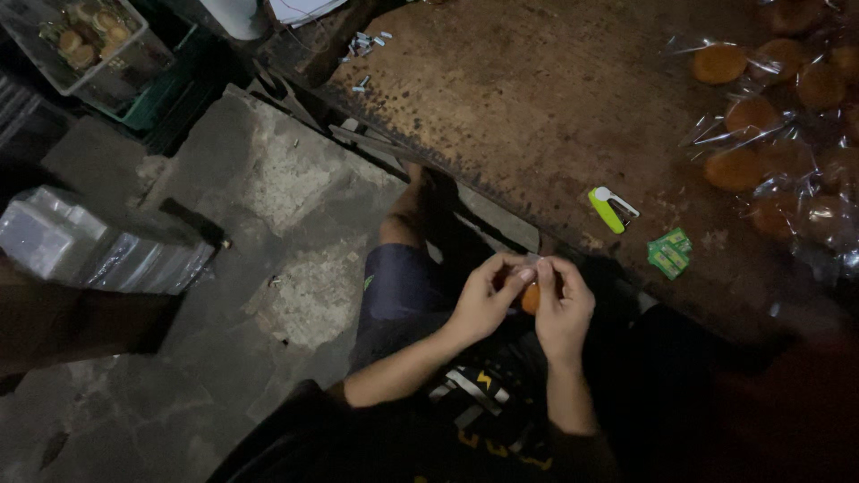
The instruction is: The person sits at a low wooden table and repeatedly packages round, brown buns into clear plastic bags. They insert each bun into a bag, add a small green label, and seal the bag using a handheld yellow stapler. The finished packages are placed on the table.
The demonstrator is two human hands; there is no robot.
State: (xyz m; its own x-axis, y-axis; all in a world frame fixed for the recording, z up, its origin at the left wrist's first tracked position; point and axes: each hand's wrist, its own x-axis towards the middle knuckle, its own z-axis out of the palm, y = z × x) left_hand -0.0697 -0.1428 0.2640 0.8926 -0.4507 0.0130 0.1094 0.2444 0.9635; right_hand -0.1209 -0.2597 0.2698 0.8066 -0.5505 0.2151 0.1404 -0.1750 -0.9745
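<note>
My left hand and right hand pinch shut around a small round orange cake, its clear wrapper edge between my fingertips, over my lap. The green stapler lies at one o'clock on the brown table.

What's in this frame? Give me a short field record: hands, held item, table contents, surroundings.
left hand: fingers pinched at the top of a small wrapped orange bun, grip closed
right hand: fingers on the same bun from the other side, grip closed
table: worn brown top, beyond the hands
stapler: green and white, lying on the table, untouched
green packets: small stack right of the stapler
bagged buns: clear bags piled at the table's right end
staples: scattered at the far left corner
crate: clear, with buns, upper left
</note>
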